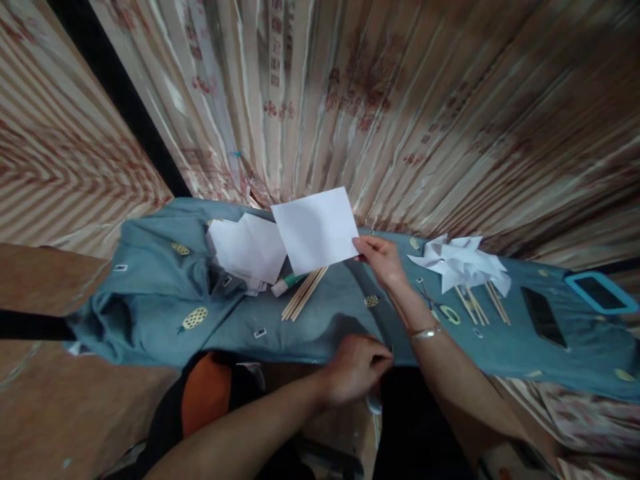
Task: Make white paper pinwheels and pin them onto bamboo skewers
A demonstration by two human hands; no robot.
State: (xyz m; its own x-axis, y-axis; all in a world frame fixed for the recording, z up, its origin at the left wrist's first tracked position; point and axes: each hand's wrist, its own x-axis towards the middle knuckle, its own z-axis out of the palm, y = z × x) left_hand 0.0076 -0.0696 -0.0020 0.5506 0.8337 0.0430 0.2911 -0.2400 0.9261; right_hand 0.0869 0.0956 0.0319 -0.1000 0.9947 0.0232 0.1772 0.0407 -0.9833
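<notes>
My right hand (381,259) pinches the lower right corner of a white sheet of paper (317,230), lifted above the cloth. My left hand (357,368) is curled closed at the near edge of the table, with nothing showing in its fingers. Left of the raised sheet lies a pile of white paper (247,250). Several thin wooden sticks (303,297) lie below the sheet, and beside them is a white and green glue stick (286,285). To the right of my right hand are white paper pinwheels (463,262) on wooden sticks.
Scissors with green-yellow handles (447,313) lie near my right forearm. Farther right are a dark phone (545,318) and a blue-framed device (601,292). A blue-grey cloth with pineapples (150,287) covers the narrow table. Behind it hangs a patterned curtain (310,120).
</notes>
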